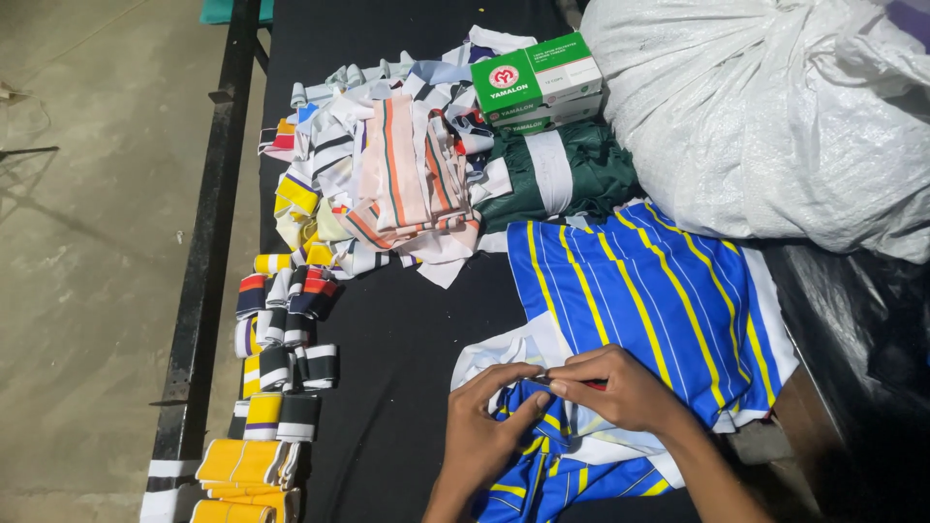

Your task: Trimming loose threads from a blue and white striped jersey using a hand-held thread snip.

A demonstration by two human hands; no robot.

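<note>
A blue garment with yellow and white stripes (649, 291) lies spread on the black table (397, 339), its near end bunched up under my hands. My left hand (484, 426) pinches a fold of the blue striped fabric from the left. My right hand (620, 387) meets it from the right, fingers closed on the same fold and on a small red object that is mostly hidden. The fingertips of both hands touch at the fold.
A heap of striped collar and cuff pieces (387, 165) sits mid-table, with rolled striped bands (281, 339) and yellow ones (242, 465) along the left edge. Green and white boxes (538, 82) rest on dark green cloth (557, 174). A large white sack (775, 107) fills the right.
</note>
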